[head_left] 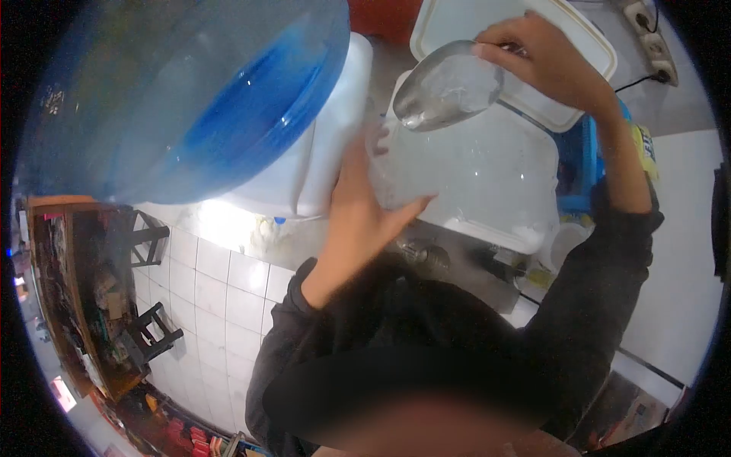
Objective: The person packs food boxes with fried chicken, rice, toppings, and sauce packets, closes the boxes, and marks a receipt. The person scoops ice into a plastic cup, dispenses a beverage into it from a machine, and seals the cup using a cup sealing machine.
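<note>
Scoop [449, 87] pinched in the right hand [529, 57], just above the tub.
One see-through scoop hangs left of the right hand's fingers and up to the right of the left hand [362, 194]. The hands are well apart: the right is clamped on the scoop, while the left has its thumb spread from its fingers by the near-left side of one whitish tub [487, 183]; whether it touches, I cannot tell. One white rimmed lid or tray [533, 97] lies under the right hand. Left of the left hand are one large blue vessel [251, 107] and one white container [324, 152]; beyond the right wrist, one power strip [652, 47].
</note>
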`<act>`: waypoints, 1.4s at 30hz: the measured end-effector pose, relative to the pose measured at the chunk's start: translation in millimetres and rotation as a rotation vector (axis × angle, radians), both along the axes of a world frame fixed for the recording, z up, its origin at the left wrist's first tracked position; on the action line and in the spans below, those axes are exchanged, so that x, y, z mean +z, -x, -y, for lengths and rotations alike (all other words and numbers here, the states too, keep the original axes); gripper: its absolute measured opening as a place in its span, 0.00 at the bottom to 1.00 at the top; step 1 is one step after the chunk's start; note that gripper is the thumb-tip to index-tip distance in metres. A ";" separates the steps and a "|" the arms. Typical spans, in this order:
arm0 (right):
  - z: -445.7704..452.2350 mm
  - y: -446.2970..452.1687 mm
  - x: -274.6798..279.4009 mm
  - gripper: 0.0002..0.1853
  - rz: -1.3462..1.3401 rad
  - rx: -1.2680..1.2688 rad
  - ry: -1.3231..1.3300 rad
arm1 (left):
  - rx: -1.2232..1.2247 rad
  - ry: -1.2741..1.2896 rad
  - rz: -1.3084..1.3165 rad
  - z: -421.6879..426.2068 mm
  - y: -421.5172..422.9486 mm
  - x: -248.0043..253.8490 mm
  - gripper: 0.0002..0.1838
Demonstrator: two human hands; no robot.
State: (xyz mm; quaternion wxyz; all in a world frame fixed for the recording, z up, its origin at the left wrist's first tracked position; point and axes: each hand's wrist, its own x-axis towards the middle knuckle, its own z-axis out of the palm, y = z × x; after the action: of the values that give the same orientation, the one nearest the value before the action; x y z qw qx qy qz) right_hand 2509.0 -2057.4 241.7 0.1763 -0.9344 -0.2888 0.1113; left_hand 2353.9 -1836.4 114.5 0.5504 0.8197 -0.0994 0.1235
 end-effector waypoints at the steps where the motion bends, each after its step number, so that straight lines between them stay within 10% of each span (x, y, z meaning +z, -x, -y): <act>1: -8.3 16.8 2.6 0.17 0.444 0.177 0.176 | 0.009 0.020 0.030 3.1 -4.6 0.1 0.46; 2: -19.5 34.6 6.4 0.16 0.888 0.357 0.352 | 0.019 0.038 0.061 5.1 -7.2 0.2 0.45; 8: -37.9 124.8 40.2 0.16 1.315 0.174 0.526 | 0.004 0.178 0.085 2.6 1.7 -2.3 0.48; 16: 6.2 177.8 -11.1 0.16 0.745 -0.265 0.457 | -0.147 0.274 -0.019 -31.4 78.7 -26.5 0.49; 26: -3.0 178.2 -90.6 0.25 1.155 -0.067 0.440 | -0.061 -0.037 -0.119 -10.6 100.9 -72.3 0.48; 42: -18.2 193.6 -92.9 0.24 1.085 -0.188 0.403 | 0.064 -0.174 0.007 -16.9 94.1 -52.6 0.47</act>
State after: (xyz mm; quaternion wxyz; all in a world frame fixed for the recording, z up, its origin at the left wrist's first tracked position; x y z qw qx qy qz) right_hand 2315.3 -2039.2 148.7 -0.1688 -0.8946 -0.2266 -0.3463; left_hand 2259.8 -1819.5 61.9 0.4724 0.8668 -0.0855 0.1348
